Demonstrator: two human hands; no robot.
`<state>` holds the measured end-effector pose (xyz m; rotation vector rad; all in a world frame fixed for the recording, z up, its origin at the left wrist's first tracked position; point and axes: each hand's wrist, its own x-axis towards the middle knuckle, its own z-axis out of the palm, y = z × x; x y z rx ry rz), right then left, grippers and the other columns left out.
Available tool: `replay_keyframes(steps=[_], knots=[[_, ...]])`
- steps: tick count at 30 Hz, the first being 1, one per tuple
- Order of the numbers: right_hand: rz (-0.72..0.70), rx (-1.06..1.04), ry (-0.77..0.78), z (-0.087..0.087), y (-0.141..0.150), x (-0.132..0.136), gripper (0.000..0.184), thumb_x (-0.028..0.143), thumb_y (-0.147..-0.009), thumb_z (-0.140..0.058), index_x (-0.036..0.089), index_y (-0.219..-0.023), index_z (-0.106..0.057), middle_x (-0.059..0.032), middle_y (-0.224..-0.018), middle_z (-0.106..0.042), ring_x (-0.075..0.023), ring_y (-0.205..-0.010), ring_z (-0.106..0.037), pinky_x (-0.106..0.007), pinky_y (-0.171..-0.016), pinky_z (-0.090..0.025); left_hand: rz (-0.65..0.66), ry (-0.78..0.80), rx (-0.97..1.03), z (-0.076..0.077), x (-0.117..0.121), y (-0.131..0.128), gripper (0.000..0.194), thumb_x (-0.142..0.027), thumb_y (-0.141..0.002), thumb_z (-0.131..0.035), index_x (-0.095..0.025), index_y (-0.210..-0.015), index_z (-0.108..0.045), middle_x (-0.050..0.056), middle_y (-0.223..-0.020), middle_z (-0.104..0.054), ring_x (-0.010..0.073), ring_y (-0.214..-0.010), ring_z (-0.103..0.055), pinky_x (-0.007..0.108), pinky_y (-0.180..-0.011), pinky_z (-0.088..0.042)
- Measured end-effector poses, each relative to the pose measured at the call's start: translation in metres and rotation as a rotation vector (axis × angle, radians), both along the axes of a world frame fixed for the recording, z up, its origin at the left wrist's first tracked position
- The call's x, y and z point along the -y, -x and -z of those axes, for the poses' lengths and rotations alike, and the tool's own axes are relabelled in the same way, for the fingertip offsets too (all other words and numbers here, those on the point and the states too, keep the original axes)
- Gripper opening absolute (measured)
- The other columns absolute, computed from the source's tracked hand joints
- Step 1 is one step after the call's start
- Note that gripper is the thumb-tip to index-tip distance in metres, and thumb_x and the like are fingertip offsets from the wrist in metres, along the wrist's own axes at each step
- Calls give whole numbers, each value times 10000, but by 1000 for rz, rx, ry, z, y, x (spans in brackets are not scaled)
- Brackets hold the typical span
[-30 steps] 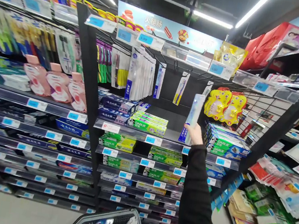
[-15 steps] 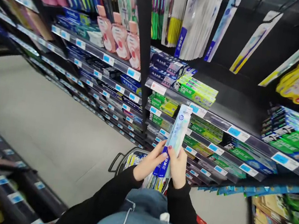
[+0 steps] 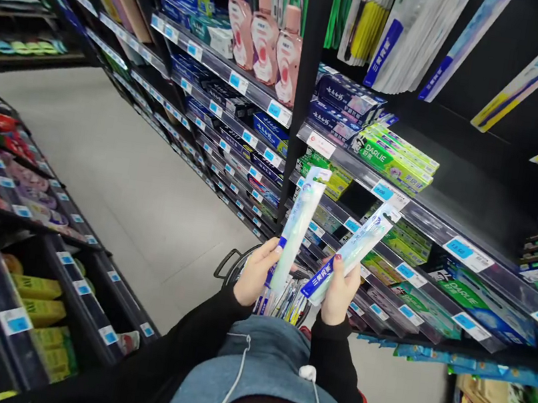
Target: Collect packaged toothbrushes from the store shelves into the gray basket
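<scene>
My left hand [image 3: 257, 274] is closed round the lower part of a packaged toothbrush [image 3: 300, 223], which stands nearly upright. Another packaged toothbrush [image 3: 355, 251], with a blue label at its lower end, leans to the right in my right hand [image 3: 340, 292]. The two packs are apart at their tops, with a gap between my hands. Beneath them is a dark basket [image 3: 233, 267], in which several more packaged toothbrushes [image 3: 284, 301] show; my hands and the packs hide part of it.
Before me, a shelf holds toothpaste boxes [image 3: 391, 159], with toothbrush packs [image 3: 414, 41] hanging above. Pink bottles [image 3: 263, 36] stand to the left. A grey floor aisle [image 3: 149, 190] runs away at left, bordered by a lower rack [image 3: 32, 260].
The two toothbrush packs, held together before, are now spread apart, one in each hand. My view has shifted, so the shelves sit farther right in the picture.
</scene>
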<state>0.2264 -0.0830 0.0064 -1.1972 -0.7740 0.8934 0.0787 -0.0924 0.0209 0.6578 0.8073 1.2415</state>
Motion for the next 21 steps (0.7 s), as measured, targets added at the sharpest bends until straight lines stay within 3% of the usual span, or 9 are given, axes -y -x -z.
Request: replay_keyframes(steps=[2,6,9,12,16,19,21], knots=[[-52,1,17,2,0,1,334,488,-787,-640,203,-891,-500,20,-647,-614,-160,-535,-550,-303,-548,-451,45,-4,178,-6,-1,9,234,-361,-837,-618,-182,-792,-473,-61,-444,-438,73,-380,-371,150,-388,-314],[-105,-9,27,5,3,8,351,483,-782,-653,201,-922,-499,20,-650,-615,-174,-579,-587,-303,-559,-464,376,76,524,-3,1,25,292,-336,-875,-524,-210,-674,-355,-103,-330,-180,65,-327,-59,136,-315,-154],[-117,-32,44,7,4,10,390,505,-785,-634,195,-980,-500,30,-638,-584,-173,-563,-583,-306,-555,-472,482,51,613,4,3,28,352,-389,-877,-525,-219,-655,-312,-118,-294,-108,61,-318,24,141,-291,-93],[-123,12,72,9,5,9,440,559,-803,-580,204,-1047,-490,21,-709,-560,-166,-565,-576,-302,-536,-468,394,-24,395,2,2,26,370,-497,-867,-536,-217,-692,-369,-104,-353,-215,71,-338,-101,162,-331,-173],[-235,189,20,9,12,0,387,562,-861,-492,210,-1022,-500,-20,-870,-562,-176,-742,-601,-328,-708,-504,114,-230,-292,-2,-9,22,393,-538,-828,-599,-167,-762,-488,-25,-651,-475,108,-598,-425,230,-575,-375],[-319,266,-13,18,23,-10,355,525,-899,-442,210,-1047,-510,-46,-1008,-587,-195,-959,-583,-350,-900,-459,53,-295,-560,8,-19,27,387,-527,-857,-545,-151,-771,-506,-5,-755,-470,134,-721,-443,268,-697,-372],[-340,273,85,36,26,-17,382,528,-904,-398,209,-1089,-499,-51,-1023,-596,-201,-973,-583,-357,-899,-463,6,-239,-596,23,-22,36,377,-520,-866,-510,-155,-772,-505,-14,-727,-437,127,-678,-418,268,-677,-362]])
